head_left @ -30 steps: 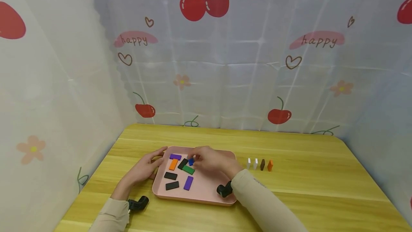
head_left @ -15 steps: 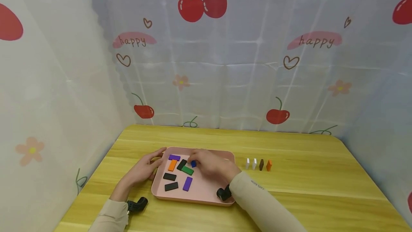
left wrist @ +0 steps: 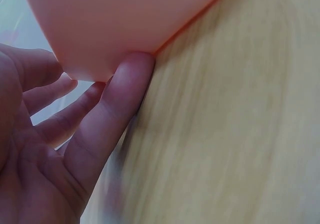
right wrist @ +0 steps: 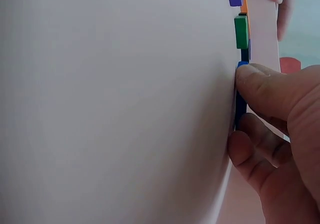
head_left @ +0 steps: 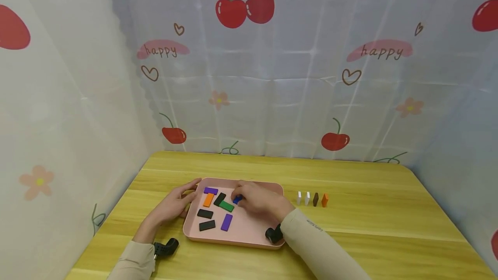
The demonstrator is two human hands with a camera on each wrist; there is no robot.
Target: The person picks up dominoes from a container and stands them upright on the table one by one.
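Observation:
In the head view, a pink tray [head_left: 249,232] lies on the table with several flat domino blocks in it. My right hand [head_left: 256,198] is over the tray's far middle, thumb and fingers pinching a blue domino [head_left: 237,199]. The right wrist view shows that blue domino [right wrist: 241,102] between thumb and fingertips, low over the tray floor. Close by lies a green domino [head_left: 226,206], against a black domino [head_left: 219,198]. My left hand [head_left: 175,204] rests at the tray's left side. In the left wrist view, its straight thumb touches the tray's outer wall [left wrist: 115,24].
Right of the tray, a row of upright dominoes stands: two white ones [head_left: 307,198], a brown one [head_left: 315,199] and an orange one [head_left: 324,200]. Other dominoes in the tray include a purple one [head_left: 227,222] and an orange one [head_left: 208,199]. Printed curtains [head_left: 249,98] surround the table [head_left: 369,228].
The right hand has shifted slightly right with the blue domino, away from the black and green ones. The left hand and the standing row stay put.

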